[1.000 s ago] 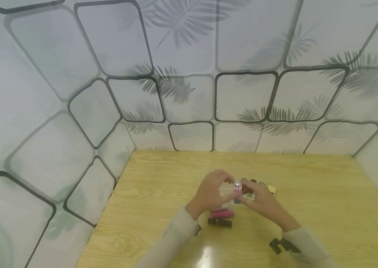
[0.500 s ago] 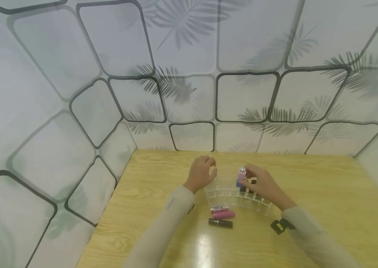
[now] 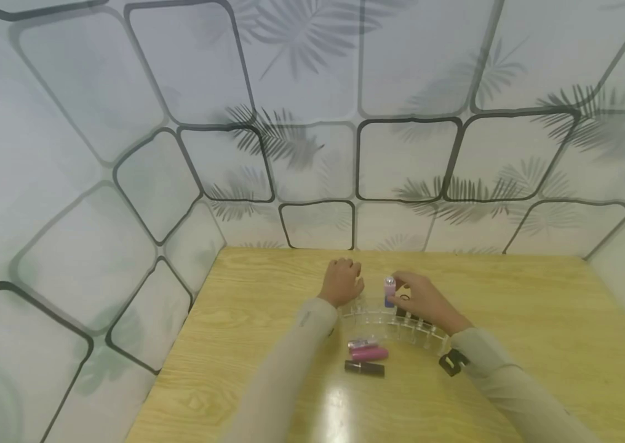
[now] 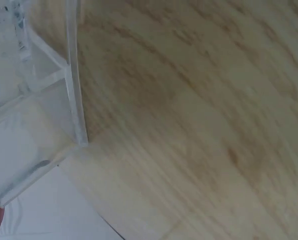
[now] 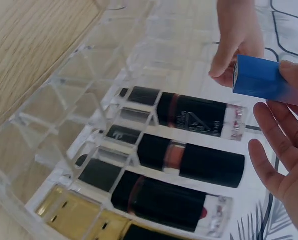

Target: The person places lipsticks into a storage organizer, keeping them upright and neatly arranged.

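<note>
My right hand (image 3: 429, 301) pinches a square pink-and-blue lipstick (image 3: 389, 291) with a shiny silver top, upright just behind the clear curved lipstick organizer (image 3: 380, 319). In the right wrist view the lipstick's blue end (image 5: 259, 79) points toward my left hand (image 5: 241, 35). That left hand (image 3: 340, 282) stays by the organizer's left end, fingers loosely bent, with nothing seen in them. Its fingertips show at the lower left edge of the left wrist view, close to the organizer's corner (image 4: 76, 135). Several black lipsticks (image 5: 191, 160) and a gold one (image 5: 74, 210) occupy the organizer's right slots.
In front of the organizer lie a silver-and-clear lipstick tube (image 3: 363, 344), a bright pink tube (image 3: 370, 354) and a black tube (image 3: 365, 368). The wooden table (image 3: 257, 332) meets a patterned wall (image 3: 312, 178) at the back and left.
Both hands were together around the lipstick over the organizer; they have parted. The right hand carried the lipstick back behind the organizer, then slightly left. The left hand moved to the organizer's left end.
</note>
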Tool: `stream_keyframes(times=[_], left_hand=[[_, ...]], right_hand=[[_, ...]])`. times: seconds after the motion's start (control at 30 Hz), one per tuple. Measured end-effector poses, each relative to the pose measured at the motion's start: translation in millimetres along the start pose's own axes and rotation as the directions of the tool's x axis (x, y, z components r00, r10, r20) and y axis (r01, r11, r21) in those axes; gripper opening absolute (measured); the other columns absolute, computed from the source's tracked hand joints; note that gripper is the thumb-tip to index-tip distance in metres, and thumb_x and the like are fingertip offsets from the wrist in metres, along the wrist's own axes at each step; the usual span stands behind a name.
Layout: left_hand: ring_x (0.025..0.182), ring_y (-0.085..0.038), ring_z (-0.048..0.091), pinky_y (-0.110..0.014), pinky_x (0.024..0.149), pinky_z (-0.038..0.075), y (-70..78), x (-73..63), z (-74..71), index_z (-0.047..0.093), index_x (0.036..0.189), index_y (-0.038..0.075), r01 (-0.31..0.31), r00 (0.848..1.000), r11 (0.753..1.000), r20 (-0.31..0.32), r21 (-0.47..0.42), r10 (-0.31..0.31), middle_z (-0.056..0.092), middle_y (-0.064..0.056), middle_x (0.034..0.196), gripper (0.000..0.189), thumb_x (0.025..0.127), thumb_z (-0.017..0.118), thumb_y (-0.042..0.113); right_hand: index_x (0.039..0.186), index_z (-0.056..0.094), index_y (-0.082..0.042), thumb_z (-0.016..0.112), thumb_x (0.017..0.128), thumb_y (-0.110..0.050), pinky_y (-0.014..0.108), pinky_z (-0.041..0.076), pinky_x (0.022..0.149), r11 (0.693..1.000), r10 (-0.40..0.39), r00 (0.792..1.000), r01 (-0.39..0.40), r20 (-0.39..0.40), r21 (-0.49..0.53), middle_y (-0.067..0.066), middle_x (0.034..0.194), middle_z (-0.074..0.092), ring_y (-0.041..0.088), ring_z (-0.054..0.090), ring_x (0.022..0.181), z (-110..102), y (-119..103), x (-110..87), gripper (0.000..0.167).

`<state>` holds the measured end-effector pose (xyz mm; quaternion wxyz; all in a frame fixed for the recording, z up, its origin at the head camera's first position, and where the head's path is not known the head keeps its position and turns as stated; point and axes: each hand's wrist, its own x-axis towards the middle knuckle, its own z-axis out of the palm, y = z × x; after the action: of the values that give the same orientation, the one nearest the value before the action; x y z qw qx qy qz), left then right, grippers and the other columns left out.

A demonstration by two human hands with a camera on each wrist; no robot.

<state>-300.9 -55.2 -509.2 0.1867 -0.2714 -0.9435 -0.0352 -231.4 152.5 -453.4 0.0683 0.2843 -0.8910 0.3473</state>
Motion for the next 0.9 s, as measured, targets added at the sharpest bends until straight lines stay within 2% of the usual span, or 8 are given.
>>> stream_keyframes(times=[0.17,0.37,0.6,0.9], left_hand=[[0.078,-0.015,0.057,-0.031,0.077,0.047,1.9,-2.1,1.6,0.061,0.086,0.015,0.025,1.000,1.000,-0.006,-0.015,-0.025,0.062,0.001,0.081,0.014,0.085,0.059,0.029],[0.074,-0.014,0.054,-0.028,0.074,0.043,4.7,-3.0,3.3,0.059,0.083,0.016,0.022,0.999,0.999,-0.025,-0.025,-0.023,0.060,0.003,0.077,0.013,0.083,0.060,0.029],[0.074,-0.012,0.055,-0.027,0.073,0.044,6.0,-4.2,9.5,0.058,0.083,0.017,0.042,0.999,0.998,-0.030,-0.039,-0.043,0.060,0.004,0.077,0.012,0.084,0.059,0.028],[0.072,-0.012,0.056,-0.028,0.073,0.045,6.7,-4.6,7.8,0.058,0.080,0.016,0.048,0.996,0.998,-0.069,-0.051,-0.051,0.060,0.004,0.075,0.012,0.082,0.059,0.028]], right_hand=[[0.093,0.060,-0.011,0.072,0.079,-0.014,0.037,0.053,0.074,0.999,0.024,0.998,-0.022,0.052,-0.039,0.004,0.091,0.066,0.021,0.063,0.087,6,6,2.4,0.019],[0.091,0.058,-0.014,0.072,0.079,-0.015,0.030,0.053,0.071,0.999,0.020,0.997,-0.016,0.079,-0.051,0.002,0.089,0.066,0.020,0.064,0.085,10,12,3.9,0.018],[0.091,0.058,-0.013,0.071,0.080,-0.017,0.031,0.054,0.069,0.997,0.036,0.994,-0.028,0.101,-0.076,0.005,0.089,0.068,0.021,0.065,0.084,14,19,3.6,0.017],[0.091,0.059,-0.013,0.070,0.082,-0.021,0.032,0.053,0.068,0.993,0.067,0.990,-0.054,0.127,-0.104,0.006,0.088,0.067,0.019,0.063,0.080,19,23,2.2,0.017]])
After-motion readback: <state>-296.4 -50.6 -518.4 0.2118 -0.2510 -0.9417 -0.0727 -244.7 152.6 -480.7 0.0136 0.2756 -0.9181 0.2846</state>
